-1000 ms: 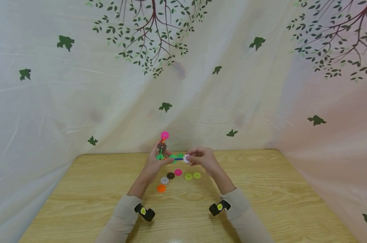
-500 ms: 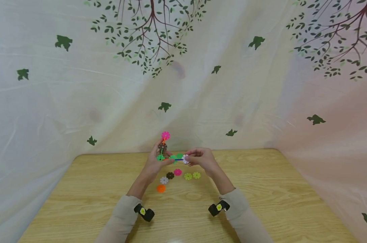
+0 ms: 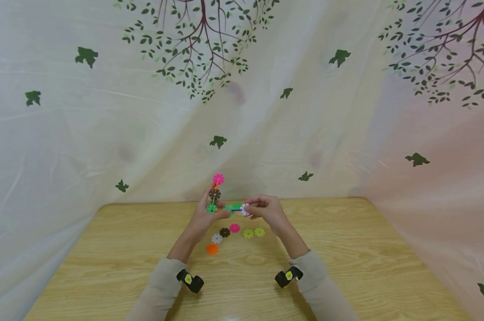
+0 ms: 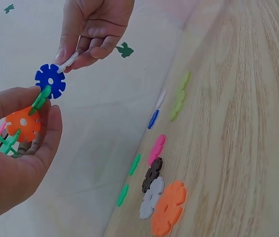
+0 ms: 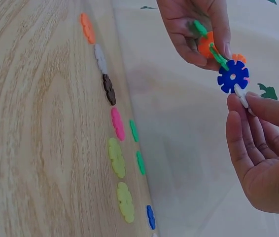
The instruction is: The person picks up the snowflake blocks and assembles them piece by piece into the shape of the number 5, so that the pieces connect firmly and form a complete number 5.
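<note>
A chain of slotted, flower-shaped plastic discs is held up over the far part of the table. In the head view it runs from a pink disc [image 3: 219, 179] through a brown disc [image 3: 215, 194] down to a green disc [image 3: 211, 208], then sideways to the right. My left hand [image 3: 200, 219] grips this chain, its thumb lying along the sideways stretch. An orange disc [image 4: 23, 122] shows inside the palm. At the right end, a blue disc [image 5: 233, 76] meets a white disc [image 5: 241, 96] edge to edge. Thumb and fingers of my right hand [image 3: 271, 211] pinch the white one, covering part of it.
Loose discs lie on the wooden table [image 3: 125, 263] below the hands: orange [image 3: 212, 249], white [image 3: 216, 239], brown [image 3: 224, 232], pink [image 3: 235, 228] and two yellow-green ones [image 3: 248, 233]. Near the far edge are two green discs [image 4: 134, 164] and a blue disc [image 4: 153, 119]. A printed cloth [image 3: 258, 147] hangs behind.
</note>
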Demonstrator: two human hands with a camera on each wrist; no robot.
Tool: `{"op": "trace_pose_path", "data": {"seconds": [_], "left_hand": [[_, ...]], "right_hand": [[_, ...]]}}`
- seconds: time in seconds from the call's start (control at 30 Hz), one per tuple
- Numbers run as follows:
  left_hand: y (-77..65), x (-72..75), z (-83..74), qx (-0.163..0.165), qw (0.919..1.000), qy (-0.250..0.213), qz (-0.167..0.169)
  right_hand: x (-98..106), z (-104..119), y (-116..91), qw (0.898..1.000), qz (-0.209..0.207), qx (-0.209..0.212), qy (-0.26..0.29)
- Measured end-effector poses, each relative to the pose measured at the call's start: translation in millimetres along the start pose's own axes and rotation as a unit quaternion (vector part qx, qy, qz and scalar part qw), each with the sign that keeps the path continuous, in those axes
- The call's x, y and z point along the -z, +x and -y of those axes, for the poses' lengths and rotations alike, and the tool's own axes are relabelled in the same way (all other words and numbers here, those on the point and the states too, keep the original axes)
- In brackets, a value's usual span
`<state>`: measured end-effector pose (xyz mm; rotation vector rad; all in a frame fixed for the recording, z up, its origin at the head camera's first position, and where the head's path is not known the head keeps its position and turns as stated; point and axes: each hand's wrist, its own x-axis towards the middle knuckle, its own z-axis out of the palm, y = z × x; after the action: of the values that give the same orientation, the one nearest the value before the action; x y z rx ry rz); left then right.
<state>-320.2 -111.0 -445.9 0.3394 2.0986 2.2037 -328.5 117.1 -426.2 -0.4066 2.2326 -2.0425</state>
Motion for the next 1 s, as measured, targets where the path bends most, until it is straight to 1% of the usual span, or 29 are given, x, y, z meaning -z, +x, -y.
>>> {"op": "trace_pose_path", "data": {"seconds": [0.2,0.3,0.43,0.6,0.83,1.0], "left_hand": [[0.7,-0.7,-0.8,-0.008,0.9999,-0.011,-0.006],[0.8,-1.8,-1.8,-0.007,0.9998,-0.016,-0.01],[0.4,-3.4,-2.9,-0.007,0.9997,-0.012,-0.021],[0.3,-5.4,-3.5,-0.02,0.9992,-0.013,-0.033],[0.5,-6.3,-4.4,-0.043,0.9986,-0.01,-0.029],[-0.6,-8.1,-5.2,-0.044,0.9986,-0.007,-0.027]], "right_hand": [[-0.4,-1.5,0.3,1.0,-0.003,0.003,0.002],[-1.3,-2.3,0.6,1.0,-0.006,0.0,0.009],[-2.7,-2.9,0.9,1.0,-0.008,-0.004,0.018],[-3.4,-3.3,1.1,1.0,-0.008,-0.006,0.022],[-3.7,-1.9,0.6,1.0,0.0,0.002,0.03],[-3.6,-1.6,-0.6,0.999,-0.001,0.002,0.036]]}}
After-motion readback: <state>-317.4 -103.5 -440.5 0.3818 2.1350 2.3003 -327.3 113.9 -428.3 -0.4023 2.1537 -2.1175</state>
